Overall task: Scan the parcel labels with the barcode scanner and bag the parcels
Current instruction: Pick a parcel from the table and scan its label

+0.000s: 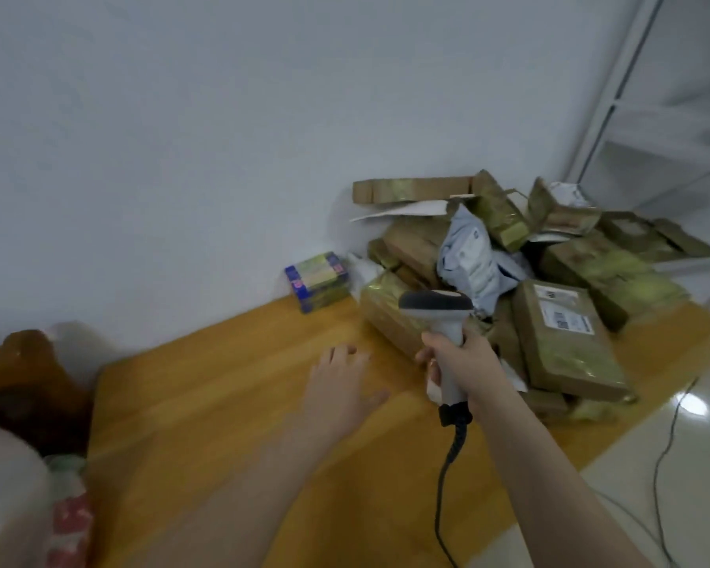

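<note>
Far right on desk (pixel 222 383) — parcel pile (pixel 591 260): taped boxes (pixel 566 346) likely stiff, slippery, take by edges; grey mailer (pixel 472 256) soft, light. Right hand (pixel 464 362) fingers grip barcode scanner (pixel 441 317); left hand (pixel 341 391) fingers spread, empty.

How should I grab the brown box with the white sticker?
Probably by its two long edges, coming from above with the free left hand. The brown box lies tilted on top of the pile, label up, sides mostly exposed, underside buried.
</note>
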